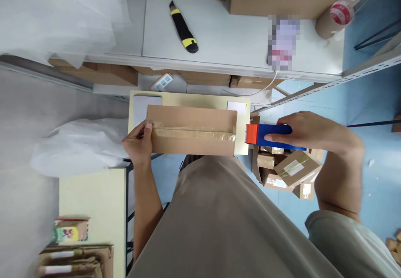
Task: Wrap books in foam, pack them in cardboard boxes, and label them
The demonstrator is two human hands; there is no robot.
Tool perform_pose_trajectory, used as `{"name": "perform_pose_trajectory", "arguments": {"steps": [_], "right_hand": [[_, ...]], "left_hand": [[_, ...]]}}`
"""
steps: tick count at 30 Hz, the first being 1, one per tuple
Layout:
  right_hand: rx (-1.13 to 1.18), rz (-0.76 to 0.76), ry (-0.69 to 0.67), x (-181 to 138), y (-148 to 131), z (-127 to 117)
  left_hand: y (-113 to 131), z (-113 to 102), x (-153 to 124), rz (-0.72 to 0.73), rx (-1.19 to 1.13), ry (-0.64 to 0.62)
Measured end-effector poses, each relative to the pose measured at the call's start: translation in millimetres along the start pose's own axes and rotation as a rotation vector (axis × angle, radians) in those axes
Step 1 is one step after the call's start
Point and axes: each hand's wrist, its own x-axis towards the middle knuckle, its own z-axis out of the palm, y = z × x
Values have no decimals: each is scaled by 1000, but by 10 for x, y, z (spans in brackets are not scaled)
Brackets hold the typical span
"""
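Observation:
A long brown cardboard box [191,118] lies on the small cream table [200,99], with clear tape running along its middle seam and over its right end. My left hand [140,142] grips the box's left end, thumb on top. To the right of the box, my right hand [297,132] is wrapped round a tape dispenser [272,135] with a blue body and an orange toothed head. The dispenser's head is just off the box's right end, at the table's right edge. My right palm and some fingers are hidden.
On the shelf [225,40] ahead lie a black and yellow utility knife [184,28], a blurred phone-like item [283,42] with a white cable and a tape roll [341,13]. Taped parcels [296,169] are heaped at lower right. White plastic sheeting [81,144] bulges at left.

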Motion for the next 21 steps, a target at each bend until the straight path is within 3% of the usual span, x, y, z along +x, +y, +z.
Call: {"name": "perform_pose_trajectory", "arguments": {"steps": [9,17,21], "right_hand": [[50,31,0,349,60,398],[240,-62,-55,249,317,391],[196,-33,-16,326,279,498]], "left_hand": [[-78,23,13,20,26,6],[-72,27,13,13,46,1],[-52,32,14,17,41,-6]]}}
